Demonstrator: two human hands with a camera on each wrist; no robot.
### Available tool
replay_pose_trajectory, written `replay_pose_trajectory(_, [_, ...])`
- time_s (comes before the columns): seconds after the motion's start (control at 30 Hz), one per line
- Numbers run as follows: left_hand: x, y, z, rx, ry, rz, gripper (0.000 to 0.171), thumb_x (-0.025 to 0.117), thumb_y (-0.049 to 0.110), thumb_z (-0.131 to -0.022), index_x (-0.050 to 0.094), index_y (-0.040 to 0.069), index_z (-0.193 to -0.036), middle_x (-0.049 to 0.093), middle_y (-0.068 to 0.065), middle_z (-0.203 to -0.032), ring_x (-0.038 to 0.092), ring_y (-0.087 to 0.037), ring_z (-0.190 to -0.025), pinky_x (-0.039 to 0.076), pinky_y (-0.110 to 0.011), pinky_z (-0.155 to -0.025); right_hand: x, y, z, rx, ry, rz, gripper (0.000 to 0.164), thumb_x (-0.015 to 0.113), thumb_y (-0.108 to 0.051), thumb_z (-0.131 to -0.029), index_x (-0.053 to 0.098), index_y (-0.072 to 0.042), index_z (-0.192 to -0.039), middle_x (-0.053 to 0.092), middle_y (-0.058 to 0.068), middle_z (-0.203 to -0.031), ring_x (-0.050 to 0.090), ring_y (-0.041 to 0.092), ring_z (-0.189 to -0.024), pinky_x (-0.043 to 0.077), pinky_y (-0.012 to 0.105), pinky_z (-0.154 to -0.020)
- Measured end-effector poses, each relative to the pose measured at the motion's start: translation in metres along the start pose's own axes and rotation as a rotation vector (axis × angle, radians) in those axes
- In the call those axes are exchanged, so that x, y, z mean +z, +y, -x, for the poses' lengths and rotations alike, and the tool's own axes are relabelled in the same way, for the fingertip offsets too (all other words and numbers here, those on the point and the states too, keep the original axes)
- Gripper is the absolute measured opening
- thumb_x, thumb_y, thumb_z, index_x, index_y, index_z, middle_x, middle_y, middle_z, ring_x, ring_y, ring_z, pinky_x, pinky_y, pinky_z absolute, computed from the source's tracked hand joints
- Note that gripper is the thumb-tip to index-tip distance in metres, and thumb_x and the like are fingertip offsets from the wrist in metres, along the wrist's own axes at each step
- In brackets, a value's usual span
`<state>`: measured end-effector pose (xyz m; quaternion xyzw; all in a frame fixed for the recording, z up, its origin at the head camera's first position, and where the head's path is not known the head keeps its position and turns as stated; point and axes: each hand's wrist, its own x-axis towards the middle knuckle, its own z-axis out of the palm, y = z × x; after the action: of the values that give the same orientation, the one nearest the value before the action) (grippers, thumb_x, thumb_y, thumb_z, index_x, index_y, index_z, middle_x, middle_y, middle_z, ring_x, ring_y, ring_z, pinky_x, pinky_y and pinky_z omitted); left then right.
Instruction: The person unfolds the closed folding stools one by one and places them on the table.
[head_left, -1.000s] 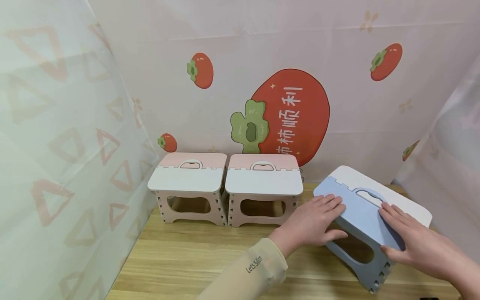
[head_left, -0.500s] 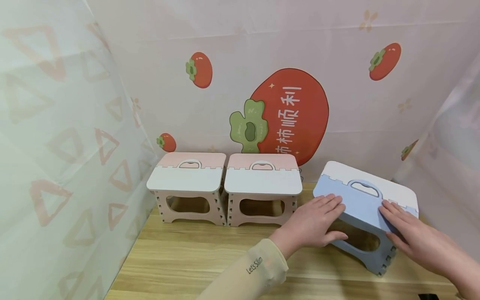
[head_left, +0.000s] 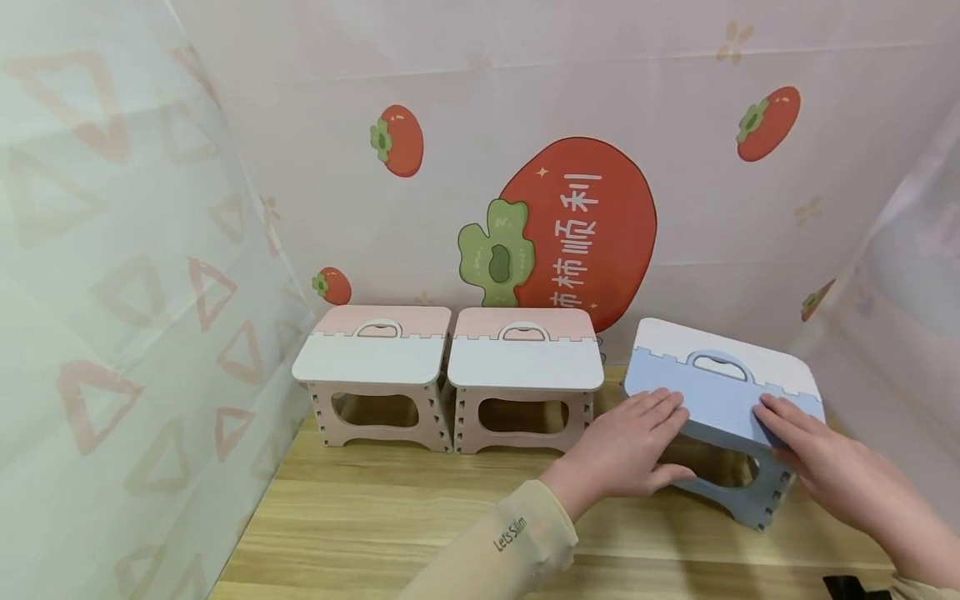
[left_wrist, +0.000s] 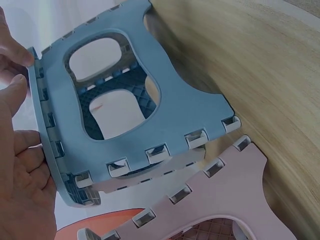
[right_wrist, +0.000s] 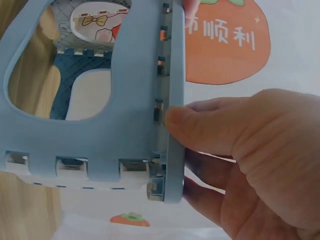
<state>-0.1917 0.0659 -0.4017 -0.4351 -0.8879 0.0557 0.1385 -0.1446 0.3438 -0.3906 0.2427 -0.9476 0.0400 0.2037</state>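
A blue and white folding stool (head_left: 697,400) stands unfolded at the right of the table, turned at an angle, its handle on top. My left hand (head_left: 626,442) lies with extended fingers on the left part of its blue top, thumb held apart. My right hand (head_left: 832,467) grips the near right edge; its fingers rest on the top, and in the right wrist view the thumb (right_wrist: 182,120) presses the rim. Through the oval opening in the blue side panel (left_wrist: 180,95), the lattice underside shows.
Two pink and white folding stools (head_left: 375,358) stand side by side at the back left, against a cloth wall (head_left: 300,167) printed with persimmons. The wooden table (head_left: 390,517) spreads in front. A black object (head_left: 843,586) lies at the lower right edge.
The blue stool has turned counterclockwise, its right end swinging back and left, and now sits closer in line with the pink stools. My right hand moved with it; my left stayed nearly still.
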Motion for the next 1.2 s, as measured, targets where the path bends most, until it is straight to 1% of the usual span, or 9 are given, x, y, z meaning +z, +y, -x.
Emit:
replay_pose_trajectory(0.23, [-0.001,0.0,-0.001,-0.017,-0.022,-0.015,0.077,0.032,0.069,-0.102,0.033,0.019,-0.161,0.026,0.003,-0.169,0.019,-0.012,-0.156,0.01,-0.024,-0.127,0.005,0.001,-0.009,-0.034,0.054,0.03,0.059,0.077,0.013,-0.075,0.06,0.003,-0.131,0.061,0.028,-0.132,0.067,0.049,-0.101,0.046,0.036,-0.045])
replay_pose_trajectory(0.3, [-0.002,0.0,-0.002,-0.02,-0.027,-0.01,0.078,0.031,0.069,-0.102,0.032,0.019,-0.161,0.025,0.003,-0.169,0.018,-0.012,-0.156,0.009,-0.024,-0.127,0.006,0.002,-0.012,-0.022,0.048,0.02,0.06,0.077,0.013,-0.075,0.059,0.004,-0.131,0.06,0.028,-0.135,0.065,0.05,-0.104,0.044,0.035,-0.044])
replay_pose_trajectory(0.37, [-0.002,0.001,-0.002,-0.021,-0.03,-0.003,0.078,0.031,0.07,-0.102,0.032,0.019,-0.161,0.025,0.003,-0.169,0.017,-0.012,-0.156,0.008,-0.024,-0.127,0.008,0.003,-0.014,0.005,0.026,0.01,0.058,0.075,0.012,-0.078,0.059,0.004,-0.133,0.058,0.027,-0.138,0.062,0.05,-0.112,0.046,0.037,-0.046])
replay_pose_trajectory(0.43, [-0.002,0.001,-0.002,-0.022,-0.032,0.001,0.079,0.03,0.07,-0.101,0.032,0.019,-0.161,0.025,0.002,-0.169,0.017,-0.013,-0.157,0.008,-0.025,-0.127,0.009,0.004,-0.016,0.036,-0.002,0.009,0.056,0.072,0.01,-0.082,0.057,0.004,-0.136,0.057,0.026,-0.141,0.059,0.049,-0.118,0.05,0.041,-0.051])
replay_pose_trajectory(0.53, [-0.002,0.002,-0.003,-0.023,-0.029,-0.006,0.079,0.03,0.07,-0.101,0.034,0.019,-0.161,0.025,0.002,-0.169,0.017,-0.013,-0.156,0.009,-0.025,-0.127,0.012,0.005,-0.018,0.065,-0.028,0.0,0.053,0.067,0.009,-0.087,0.055,0.005,-0.138,0.054,0.027,-0.144,0.053,0.049,-0.127,0.056,0.057,-0.073])
replay_pose_trajectory(0.63, [-0.002,0.002,-0.003,-0.029,-0.033,-0.018,0.078,0.03,0.07,-0.102,0.034,0.019,-0.161,0.026,0.002,-0.169,0.018,-0.013,-0.156,0.009,-0.025,-0.127,0.015,0.005,-0.021,0.061,-0.02,-0.009,0.05,0.066,0.009,-0.087,0.055,0.008,-0.136,0.055,0.03,-0.141,0.053,0.051,-0.126,0.051,0.066,-0.088])
replay_pose_trajectory(0.7, [-0.003,0.002,-0.003,-0.034,-0.037,-0.025,0.078,0.03,0.07,-0.102,0.034,0.019,-0.161,0.026,0.002,-0.169,0.018,-0.013,-0.156,0.009,-0.025,-0.127,0.017,0.005,-0.024,0.061,-0.02,-0.023,0.048,0.065,0.01,-0.087,0.055,0.01,-0.134,0.055,0.032,-0.14,0.053,0.052,-0.126,0.047,0.068,-0.096])
replay_pose_trajectory(1.1, [-0.002,0.004,-0.005,-0.063,-0.039,-0.038,0.076,0.031,0.068,-0.102,0.036,0.019,-0.16,0.029,0.003,-0.167,0.02,-0.012,-0.156,0.012,-0.025,-0.127,0.024,0.007,-0.036,0.098,-0.018,-0.103,0.046,0.059,0.013,-0.092,0.052,0.015,-0.137,0.05,0.037,-0.141,0.045,0.056,-0.131,0.03,0.067,-0.114])
replay_pose_trajectory(1.2, [-0.003,0.004,-0.005,-0.067,-0.048,-0.025,0.076,0.032,0.068,-0.102,0.035,0.018,-0.16,0.028,0.003,-0.168,0.019,-0.012,-0.156,0.011,-0.025,-0.127,0.025,0.007,-0.039,0.102,-0.012,-0.108,0.046,0.062,0.012,-0.091,0.052,0.016,-0.136,0.05,0.038,-0.14,0.046,0.057,-0.129,0.033,0.071,-0.11])
